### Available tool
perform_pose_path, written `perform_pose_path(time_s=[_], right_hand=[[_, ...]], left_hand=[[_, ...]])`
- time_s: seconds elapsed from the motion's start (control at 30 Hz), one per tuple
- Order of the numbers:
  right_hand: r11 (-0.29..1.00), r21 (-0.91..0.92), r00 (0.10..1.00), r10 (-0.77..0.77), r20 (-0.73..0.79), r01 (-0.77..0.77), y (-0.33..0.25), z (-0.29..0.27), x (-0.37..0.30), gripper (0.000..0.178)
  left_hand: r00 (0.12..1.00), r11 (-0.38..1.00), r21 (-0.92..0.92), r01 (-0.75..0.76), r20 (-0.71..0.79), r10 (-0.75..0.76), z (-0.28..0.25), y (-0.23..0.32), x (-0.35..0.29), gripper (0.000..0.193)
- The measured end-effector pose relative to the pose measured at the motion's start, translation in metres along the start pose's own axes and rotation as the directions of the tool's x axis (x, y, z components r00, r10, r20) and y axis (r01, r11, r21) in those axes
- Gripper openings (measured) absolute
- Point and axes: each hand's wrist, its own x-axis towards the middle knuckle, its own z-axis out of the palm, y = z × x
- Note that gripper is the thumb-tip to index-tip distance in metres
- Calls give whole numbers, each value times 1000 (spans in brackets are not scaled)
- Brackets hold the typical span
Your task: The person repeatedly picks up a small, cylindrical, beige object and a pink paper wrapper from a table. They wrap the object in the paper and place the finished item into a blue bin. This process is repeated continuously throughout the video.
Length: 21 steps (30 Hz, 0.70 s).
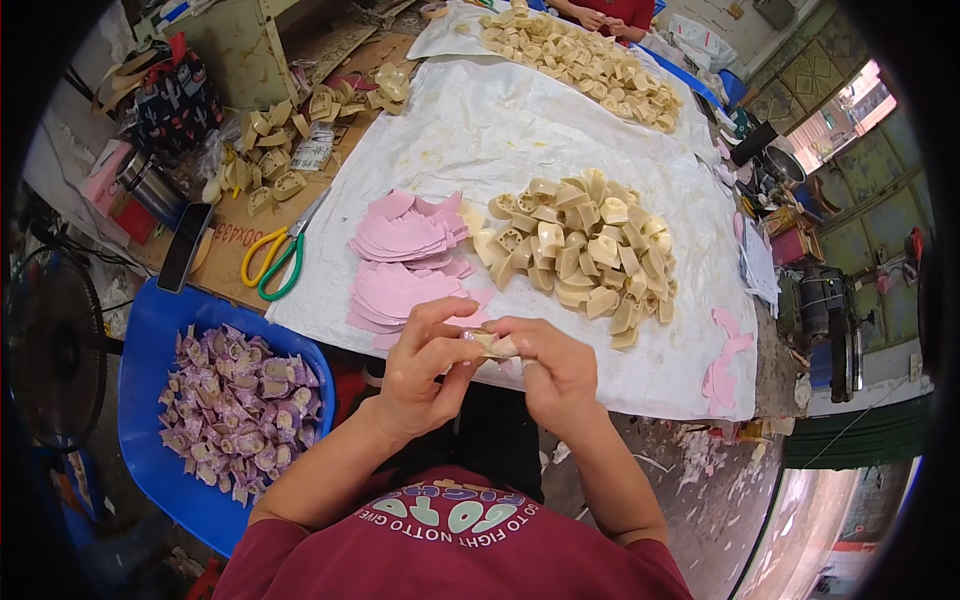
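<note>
My left hand point(428, 372) and my right hand point(556, 378) meet over the table's near edge. Between their fingertips they pinch a small beige plastic shoe heel point(497, 346), largely covered by the fingers. Just beyond my left hand lie two fanned stacks of pink cut pieces, a farther stack point(405, 228) and a nearer stack point(385, 294). A heap of bare beige heels point(585, 245) spreads over the white cloth point(430, 115) beyond my right hand. To my left, a blue tub point(150, 420) holds many heels in purple-pink covering point(240, 400).
Yellow-and-green-handled scissors point(283, 252) lie left of the stacks. A phone point(185, 247) and a steel flask point(152, 185) stand near the tub. Loose pink pieces point(728, 358) lie at the right edge. Another heel pile point(585, 65) and a person in red point(612, 14) are at the far end.
</note>
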Motion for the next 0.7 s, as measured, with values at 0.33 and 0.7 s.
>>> perform_pose_path(time_s=[0.33,0.7], right_hand=[[972,216,993,105,-52,-91,2,0,6,29],[977,171,985,142,-101,-123,10,12,5,19]], left_hand=[[786,565,-600,566,186,-590,-1,6,11,14],[741,582,-551,598,103,-664,4,14,11,12]])
